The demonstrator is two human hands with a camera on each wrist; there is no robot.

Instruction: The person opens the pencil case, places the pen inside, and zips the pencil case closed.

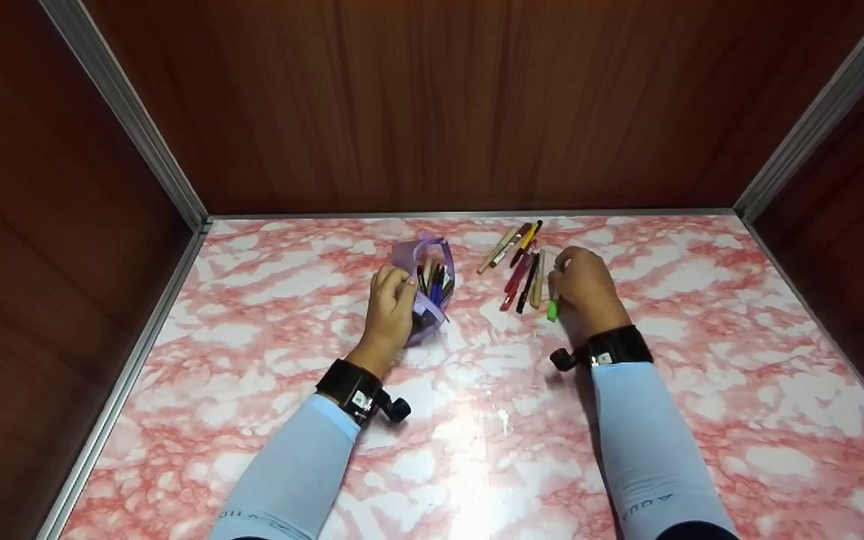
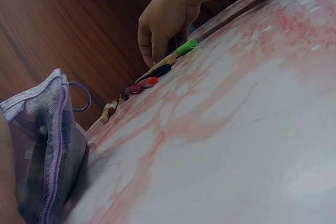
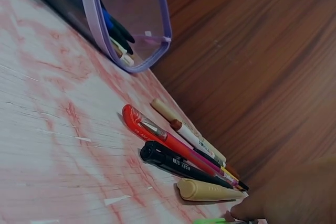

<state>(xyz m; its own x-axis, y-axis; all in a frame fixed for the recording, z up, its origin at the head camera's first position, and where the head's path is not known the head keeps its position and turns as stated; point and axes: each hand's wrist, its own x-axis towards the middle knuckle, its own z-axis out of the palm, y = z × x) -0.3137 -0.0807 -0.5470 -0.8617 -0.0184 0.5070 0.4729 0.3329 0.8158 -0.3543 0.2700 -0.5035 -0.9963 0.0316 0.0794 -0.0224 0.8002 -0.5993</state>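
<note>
My left hand (image 1: 388,304) grips the near side of a purple mesh pencil case (image 1: 405,253), which gapes open with several pens (image 1: 436,285) inside. In the left wrist view the zipped purple edge of the case (image 2: 56,145) stands up beside that hand. To the right, my right hand (image 1: 584,283) reaches down with curled fingers and pinches a green-capped pen (image 1: 553,310) lying on the table. In the right wrist view a fingertip (image 3: 247,211) is at this pen, whose green end (image 3: 207,221) shows at the bottom edge.
Between the hands lie a beige marker (image 1: 537,289), a black pen (image 1: 527,285) and a red pen (image 1: 508,300). Farther back are a yellow-and-black pen (image 1: 528,241) and several brown and beige pens (image 1: 503,246). Wooden panels (image 1: 432,112) enclose the pink marbled table (image 1: 267,300).
</note>
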